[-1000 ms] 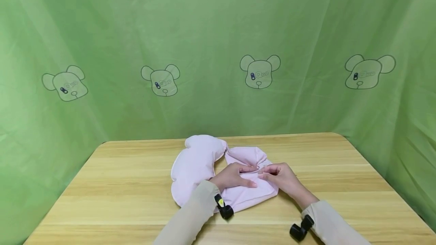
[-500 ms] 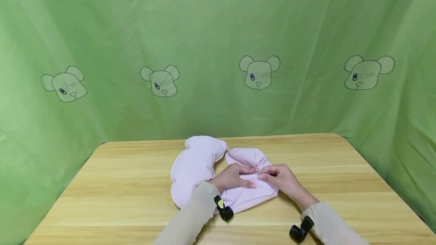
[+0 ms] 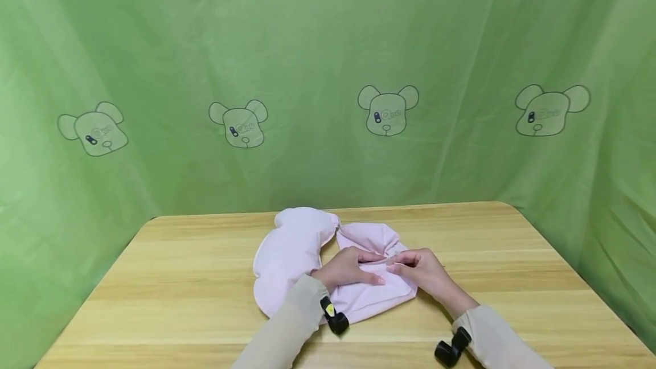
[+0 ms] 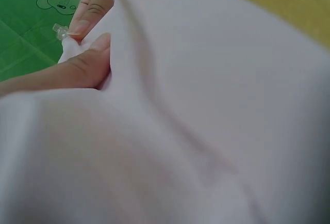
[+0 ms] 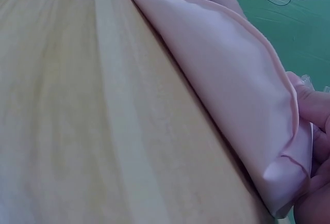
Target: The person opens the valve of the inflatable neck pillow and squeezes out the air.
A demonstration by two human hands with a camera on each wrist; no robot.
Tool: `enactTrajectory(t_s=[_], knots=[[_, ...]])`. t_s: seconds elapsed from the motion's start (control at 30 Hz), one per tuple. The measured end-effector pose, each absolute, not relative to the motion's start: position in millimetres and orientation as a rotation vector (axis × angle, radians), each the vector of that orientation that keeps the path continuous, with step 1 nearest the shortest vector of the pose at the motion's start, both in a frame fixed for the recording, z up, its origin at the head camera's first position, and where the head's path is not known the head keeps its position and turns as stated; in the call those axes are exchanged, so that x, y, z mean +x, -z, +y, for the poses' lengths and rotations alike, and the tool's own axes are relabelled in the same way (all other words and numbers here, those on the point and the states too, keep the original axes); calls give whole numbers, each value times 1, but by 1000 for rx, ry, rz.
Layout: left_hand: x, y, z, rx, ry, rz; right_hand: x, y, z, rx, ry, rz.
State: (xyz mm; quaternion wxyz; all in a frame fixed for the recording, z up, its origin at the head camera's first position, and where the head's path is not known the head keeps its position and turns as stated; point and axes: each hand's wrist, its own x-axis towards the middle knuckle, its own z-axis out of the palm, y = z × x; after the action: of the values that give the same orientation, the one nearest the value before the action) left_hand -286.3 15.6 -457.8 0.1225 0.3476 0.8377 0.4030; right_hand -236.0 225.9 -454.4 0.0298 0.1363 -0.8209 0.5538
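A pale pink, U-shaped inflatable neck pillow [image 3: 289, 255] lies on the table. Its left half looks puffed; the right half is flatter and creased. Over that creased half, my left hand [image 3: 342, 268] holds the fabric, thumb spread along the top and fingertips at a fold. From the other side my right hand [image 3: 427, 273] pinches the same fold, close to the left fingertips. A clear plastic valve [image 4: 60, 31] pokes up beside the pinching fingers in the left wrist view. Pink fabric hides much of both hands in the wrist views.
The wooden table [image 3: 184, 283] has rounded far corners. A green curtain [image 3: 307, 44] printed with several bear heads hangs behind it and along the sides. A small black camera is strapped on each wrist, over beige sleeves [image 3: 284, 323].
Both hands keep nearly the same hold on the pillow's fold. The whole head view has shifted slightly, with the scene sitting a little lower and further left.
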Motion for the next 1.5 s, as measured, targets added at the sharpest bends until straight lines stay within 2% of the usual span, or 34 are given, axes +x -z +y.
enactTrajectory(t_s=[0.23, 0.63, 1.1, 1.5], knots=[[-288, 449, 11, 1138, -1019, 2566, -237, 453, 224, 398, -1689, -2541], [-275, 428, -3, 1179, -983, 2579, -235, 456, 226, 398, -1721, -2525], [-273, 399, -74, 1136, -1143, 2613, -236, 454, 224, 369, -1732, -2519], [-279, 398, -130, 1068, -1251, 2585, -236, 454, 225, 349, -1717, -2540]])
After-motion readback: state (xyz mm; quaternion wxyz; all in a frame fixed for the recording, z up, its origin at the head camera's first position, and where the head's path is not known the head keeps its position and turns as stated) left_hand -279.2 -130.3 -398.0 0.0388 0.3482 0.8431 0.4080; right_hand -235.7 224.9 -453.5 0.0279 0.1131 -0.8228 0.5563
